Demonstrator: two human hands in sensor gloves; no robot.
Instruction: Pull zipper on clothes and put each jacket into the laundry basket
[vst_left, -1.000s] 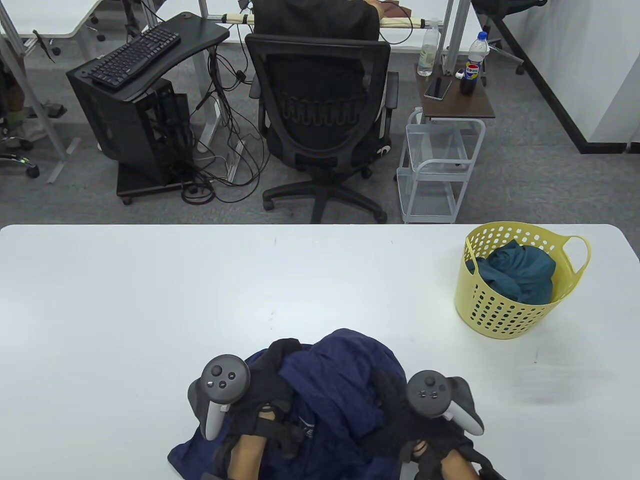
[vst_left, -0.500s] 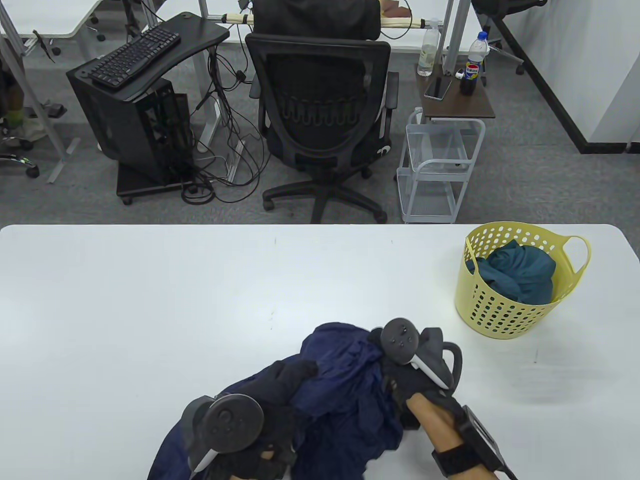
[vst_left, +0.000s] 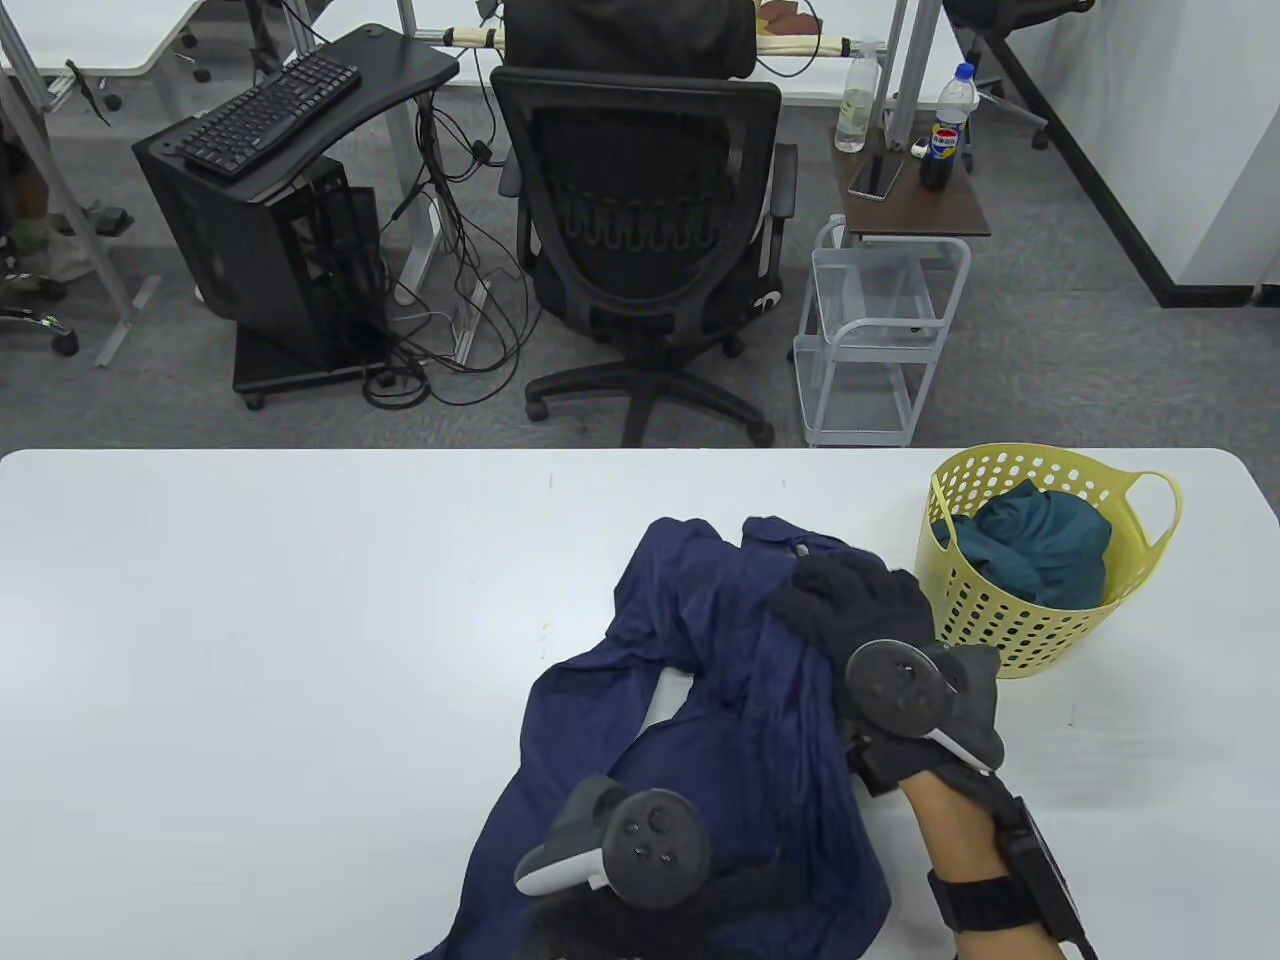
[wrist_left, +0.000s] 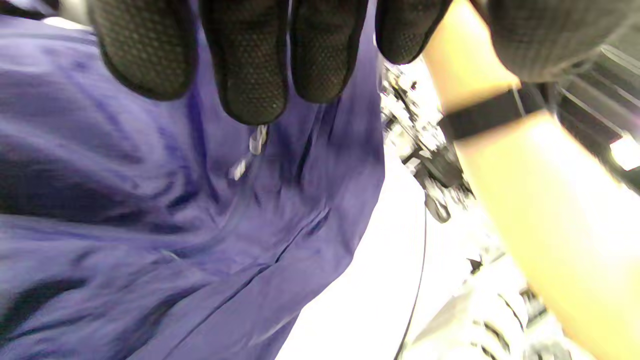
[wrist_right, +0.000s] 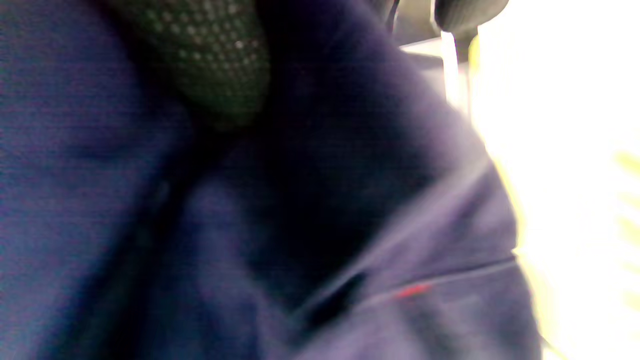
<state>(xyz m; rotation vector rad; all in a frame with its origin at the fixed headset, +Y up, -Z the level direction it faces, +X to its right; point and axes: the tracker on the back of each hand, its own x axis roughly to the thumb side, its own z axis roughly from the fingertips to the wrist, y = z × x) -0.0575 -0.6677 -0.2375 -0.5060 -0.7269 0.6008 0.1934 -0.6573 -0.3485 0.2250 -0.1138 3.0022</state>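
Table view: navy jacket (vst_left: 740, 690) lay stretched beside yellow laundry basket (vst_left: 1010, 620); right hand (vst_left: 860, 610) gripped collar end, finger detail unclear; left hand (vst_left: 640, 880) fingers (wrist_left: 250, 65) straight, pressed together on fabric.

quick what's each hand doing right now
Left hand: cannot tell; fingers straight over the navy jacket.
Right hand: gripping the navy jacket's far end.

Beyond the table (vst_left: 250, 600) an office chair (vst_left: 640, 230) faces away, a keyboard (vst_left: 268, 112) sits left, and a wire cart (vst_left: 880, 340) stands under bottles (vst_left: 950, 125).
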